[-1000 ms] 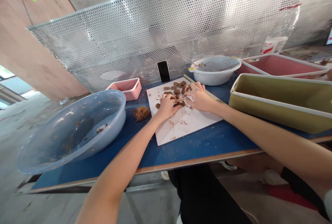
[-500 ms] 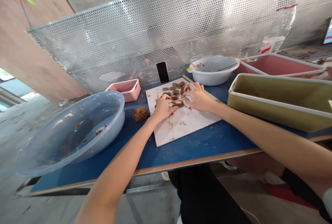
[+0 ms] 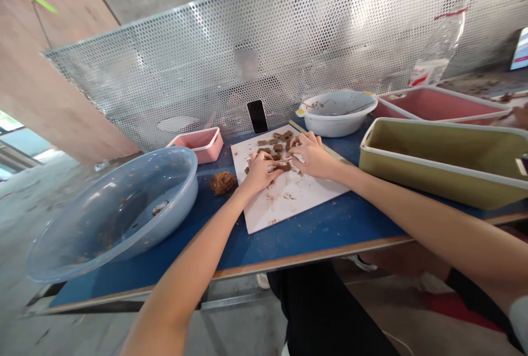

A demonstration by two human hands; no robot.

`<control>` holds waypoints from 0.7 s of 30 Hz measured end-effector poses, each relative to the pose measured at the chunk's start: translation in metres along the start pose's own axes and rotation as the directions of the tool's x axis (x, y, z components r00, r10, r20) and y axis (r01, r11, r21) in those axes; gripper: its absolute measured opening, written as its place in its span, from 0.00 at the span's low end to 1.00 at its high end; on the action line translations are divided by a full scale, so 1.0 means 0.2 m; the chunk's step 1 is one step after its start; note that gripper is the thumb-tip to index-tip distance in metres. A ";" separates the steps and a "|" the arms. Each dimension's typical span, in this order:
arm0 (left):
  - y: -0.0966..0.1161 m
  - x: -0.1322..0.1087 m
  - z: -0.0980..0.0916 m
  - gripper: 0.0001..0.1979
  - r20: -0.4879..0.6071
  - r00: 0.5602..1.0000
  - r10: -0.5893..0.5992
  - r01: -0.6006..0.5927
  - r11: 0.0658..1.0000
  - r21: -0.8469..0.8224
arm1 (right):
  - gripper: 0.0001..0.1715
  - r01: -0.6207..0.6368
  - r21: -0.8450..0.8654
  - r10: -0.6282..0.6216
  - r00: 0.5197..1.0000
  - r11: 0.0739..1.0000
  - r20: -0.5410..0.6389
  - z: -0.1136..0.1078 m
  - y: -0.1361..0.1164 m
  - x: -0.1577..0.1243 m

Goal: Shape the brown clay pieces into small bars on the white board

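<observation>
A white cutting board (image 3: 289, 202) lies on the blue table (image 3: 313, 235). Several small brown blocks (image 3: 275, 140) lie in rows at its far end. My left hand (image 3: 259, 171) and my right hand (image 3: 311, 153) meet over the board, fingers curled and pinched on one brown piece (image 3: 284, 166) between them. Brown crumbs dot the board near my hands. A rough brown lump (image 3: 223, 182) sits on the table just left of the board.
A large pale blue basin (image 3: 49, 235) stands at the left, a small pink tray (image 3: 197, 143) behind it. A black phone (image 3: 258, 116) leans on the perforated metal screen (image 3: 206, 59). A white bowl (image 3: 336, 122), an olive tray (image 3: 437, 166) and a pink tray (image 3: 445, 104) fill the right.
Both hands stay pinched together on the brown piece, working it slightly. The view has shifted a little to the left.
</observation>
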State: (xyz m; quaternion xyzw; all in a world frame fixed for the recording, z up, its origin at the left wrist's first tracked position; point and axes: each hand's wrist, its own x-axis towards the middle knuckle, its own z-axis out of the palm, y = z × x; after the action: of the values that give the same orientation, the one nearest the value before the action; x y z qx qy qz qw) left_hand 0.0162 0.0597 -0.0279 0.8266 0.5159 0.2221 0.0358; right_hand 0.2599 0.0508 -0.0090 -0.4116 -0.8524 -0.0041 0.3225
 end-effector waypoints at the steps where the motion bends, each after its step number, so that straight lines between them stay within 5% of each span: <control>1: 0.00 0.00 0.00 0.10 0.002 1.000 -0.002 0.002 1.000 0.003 | 0.16 0.001 0.001 -0.001 1.000 1.000 0.000 0.00 0.00 0.00; 9: 0.01 -0.04 -0.07 0.24 -0.057 0.998 0.008 -0.006 1.000 0.025 | 0.15 -0.015 0.006 0.015 1.000 1.000 -0.002 0.00 0.00 0.00; 21: -0.03 -0.07 -0.10 0.14 -0.061 0.998 -0.013 0.016 0.999 0.048 | 0.15 0.000 0.010 0.001 1.000 1.000 -0.019 0.00 0.01 0.00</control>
State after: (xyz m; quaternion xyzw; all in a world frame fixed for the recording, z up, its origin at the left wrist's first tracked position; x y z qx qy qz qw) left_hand -0.0013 0.0470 -0.0152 0.8164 0.5278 0.2343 0.0015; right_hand 0.2609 0.0511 -0.0096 -0.4101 -0.8492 -0.0038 0.3328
